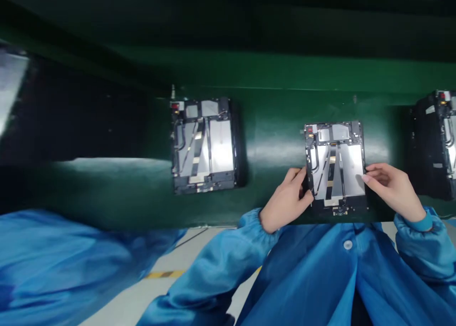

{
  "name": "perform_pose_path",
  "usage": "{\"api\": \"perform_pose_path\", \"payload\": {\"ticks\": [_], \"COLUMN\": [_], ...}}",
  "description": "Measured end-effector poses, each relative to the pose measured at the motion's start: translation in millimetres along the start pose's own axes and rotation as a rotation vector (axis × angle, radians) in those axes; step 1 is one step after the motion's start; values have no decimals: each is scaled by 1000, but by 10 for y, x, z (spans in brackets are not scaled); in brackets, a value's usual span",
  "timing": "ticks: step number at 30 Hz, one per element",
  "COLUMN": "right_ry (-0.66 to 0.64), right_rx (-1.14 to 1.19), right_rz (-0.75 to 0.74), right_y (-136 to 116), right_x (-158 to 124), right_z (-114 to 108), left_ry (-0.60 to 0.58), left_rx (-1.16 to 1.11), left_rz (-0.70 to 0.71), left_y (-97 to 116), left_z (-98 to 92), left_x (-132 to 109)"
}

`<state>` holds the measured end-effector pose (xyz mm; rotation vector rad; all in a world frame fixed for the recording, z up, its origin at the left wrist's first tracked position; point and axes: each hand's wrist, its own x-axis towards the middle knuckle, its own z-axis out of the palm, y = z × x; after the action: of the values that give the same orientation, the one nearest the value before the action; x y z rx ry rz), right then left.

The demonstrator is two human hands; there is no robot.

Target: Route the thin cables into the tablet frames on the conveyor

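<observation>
An opened tablet (351,167) lies in front of me on the green work surface, its silver plates, ribbon cables and small boards exposed. My left hand (287,200) grips its left edge near the lower corner, thumb and fingers closed on the frame. At the opposite edge, my right hand (395,186) pinches the tablet's side between thumb and fingers. The tablet appears flat, its lower end close to the front edge of the surface. Whether it is lifted slightly I cannot tell.
To the left sits a stack of similar opened tablets (221,148). Another stack (431,145) is cut off at the right edge. A blue-sleeved person (71,264) is at the lower left. Green work surface (270,112) runs between the stacks, with a raised ledge behind.
</observation>
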<state>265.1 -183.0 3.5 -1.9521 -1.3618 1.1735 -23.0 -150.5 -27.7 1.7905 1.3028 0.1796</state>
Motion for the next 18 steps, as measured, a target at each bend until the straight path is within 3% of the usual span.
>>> {"api": "perform_pose_path", "payload": {"ticks": [2,4,7,9,13,18], "right_ry": [-14,110,360,437,415,324], "right_rx": [-125,-255,-391,-470,-551,-520], "right_rz": [-9,-95,-327,-420,-375,-345], "right_y": [19,-40,-231,-367,-521,-535], "right_x": [121,258,547,780,1171,1358], "right_z": [22,34,145,303,679,898], "left_ry": [112,209,178,116,22,-67], "left_rx": [178,358,583,686,749,671], "left_rz": [16,75,163,144,21,-77], "left_y": [19,112,337,502,738,732], "left_z": [27,48,64,79,113,99], "left_x": [-78,-104,-57,11,152,206]}}
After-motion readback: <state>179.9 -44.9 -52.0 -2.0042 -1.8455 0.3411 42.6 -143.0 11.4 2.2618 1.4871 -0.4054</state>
